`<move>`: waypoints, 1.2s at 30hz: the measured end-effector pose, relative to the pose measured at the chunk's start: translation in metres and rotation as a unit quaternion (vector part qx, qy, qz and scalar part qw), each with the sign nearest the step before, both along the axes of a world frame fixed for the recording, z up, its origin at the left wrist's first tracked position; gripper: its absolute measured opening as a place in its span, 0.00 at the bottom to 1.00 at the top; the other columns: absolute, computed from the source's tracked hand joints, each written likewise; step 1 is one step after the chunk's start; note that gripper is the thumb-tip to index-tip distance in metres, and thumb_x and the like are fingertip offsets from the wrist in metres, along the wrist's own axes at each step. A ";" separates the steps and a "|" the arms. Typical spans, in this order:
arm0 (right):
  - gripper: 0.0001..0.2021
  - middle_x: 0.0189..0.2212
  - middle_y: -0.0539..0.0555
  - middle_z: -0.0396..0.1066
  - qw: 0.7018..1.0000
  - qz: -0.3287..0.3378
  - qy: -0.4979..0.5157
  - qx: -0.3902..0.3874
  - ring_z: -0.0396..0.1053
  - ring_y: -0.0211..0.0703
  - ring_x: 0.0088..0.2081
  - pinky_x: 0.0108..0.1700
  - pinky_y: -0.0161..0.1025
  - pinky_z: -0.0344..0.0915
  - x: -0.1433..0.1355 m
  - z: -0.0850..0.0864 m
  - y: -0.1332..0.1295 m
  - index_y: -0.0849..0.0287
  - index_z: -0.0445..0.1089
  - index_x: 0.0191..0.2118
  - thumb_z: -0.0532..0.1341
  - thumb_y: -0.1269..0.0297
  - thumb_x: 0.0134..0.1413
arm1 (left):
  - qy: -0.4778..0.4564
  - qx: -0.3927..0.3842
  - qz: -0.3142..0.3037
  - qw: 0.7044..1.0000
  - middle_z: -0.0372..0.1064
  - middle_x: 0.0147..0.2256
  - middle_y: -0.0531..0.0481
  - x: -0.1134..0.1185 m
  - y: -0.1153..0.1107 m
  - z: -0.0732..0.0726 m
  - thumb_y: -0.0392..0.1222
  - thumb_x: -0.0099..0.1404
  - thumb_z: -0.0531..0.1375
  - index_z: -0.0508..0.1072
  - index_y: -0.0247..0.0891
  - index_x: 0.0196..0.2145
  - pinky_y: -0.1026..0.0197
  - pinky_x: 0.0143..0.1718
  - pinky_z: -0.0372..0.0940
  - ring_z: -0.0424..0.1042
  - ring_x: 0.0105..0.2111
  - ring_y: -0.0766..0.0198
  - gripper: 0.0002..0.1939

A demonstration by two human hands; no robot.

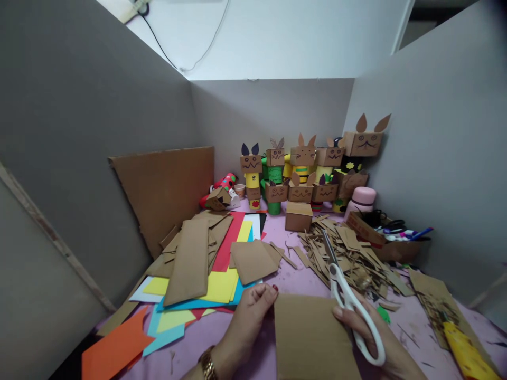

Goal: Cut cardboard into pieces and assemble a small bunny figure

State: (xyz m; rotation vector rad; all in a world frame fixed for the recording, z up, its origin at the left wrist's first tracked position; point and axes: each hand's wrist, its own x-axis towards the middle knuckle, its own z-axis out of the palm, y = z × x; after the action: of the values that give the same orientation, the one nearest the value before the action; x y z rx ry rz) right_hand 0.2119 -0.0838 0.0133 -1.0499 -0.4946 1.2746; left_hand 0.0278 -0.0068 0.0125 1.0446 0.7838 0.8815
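Note:
A square piece of brown cardboard (312, 338) is in front of me at the bottom centre. My left hand (253, 311), with a gold watch at the wrist, pinches its upper left corner between thumb and finger. White-handled scissors (345, 295) are in my right hand (368, 327), at the right edge of the piece. Their blades look closed and point up and away, over the purple cloth. My right thumb lies by the handle, near the cardboard's upper right corner.
Cardboard sheets (188, 264) and coloured paper (227, 243) lie left. Scraps (348, 253) are piled behind the scissors. Box-headed figures (303, 155), a small box (298, 216) and a pink bottle (362, 199) stand behind. A pen box (400, 249) and yellow glue tube (463, 348) lie right.

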 end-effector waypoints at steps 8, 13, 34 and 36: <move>0.27 0.24 0.47 0.72 1.000 -0.003 -0.018 -0.008 0.71 0.47 0.27 0.29 0.38 0.65 -0.001 0.006 -0.001 0.53 0.66 0.41 0.72 0.59 0.29 | -0.031 -0.042 -0.066 0.996 0.68 0.23 0.53 0.000 -0.003 0.004 0.46 0.52 0.64 0.70 0.35 0.30 0.67 0.25 0.56 0.66 0.23 0.69 0.12; 0.21 0.23 0.46 0.70 0.999 0.006 -0.039 0.013 0.68 0.39 0.23 0.23 0.31 0.63 0.003 0.006 0.002 0.55 0.64 0.37 0.70 0.58 0.36 | -0.044 -0.025 -0.023 0.998 0.73 0.27 0.47 0.001 0.001 0.001 0.44 0.53 0.64 0.71 0.34 0.30 0.65 0.31 0.60 0.69 0.27 0.66 0.11; 0.27 0.23 0.45 0.68 0.995 0.056 -0.062 0.056 0.64 0.34 0.21 0.22 0.30 0.61 -0.002 -0.005 0.006 0.58 0.62 0.45 0.71 0.61 0.36 | -0.116 -0.050 -0.126 0.984 0.73 0.41 0.39 0.008 -0.008 0.000 0.35 0.56 0.61 0.67 0.36 0.47 0.57 0.42 0.63 0.73 0.39 0.56 0.19; 0.27 0.21 0.44 0.66 0.993 0.060 -0.087 0.056 0.62 0.32 0.19 0.19 0.28 0.58 -0.001 -0.007 0.007 0.58 0.62 0.44 0.70 0.61 0.36 | -0.122 -0.039 -0.097 0.987 0.72 0.43 0.40 0.007 -0.006 0.000 0.35 0.57 0.60 0.65 0.38 0.48 0.56 0.43 0.63 0.72 0.41 0.56 0.20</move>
State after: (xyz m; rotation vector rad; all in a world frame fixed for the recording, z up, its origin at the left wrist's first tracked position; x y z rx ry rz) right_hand 0.2109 -0.0771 0.0068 -1.0550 -0.7629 1.2509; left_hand 0.0352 -0.0125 0.0126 0.9074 0.4974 0.7880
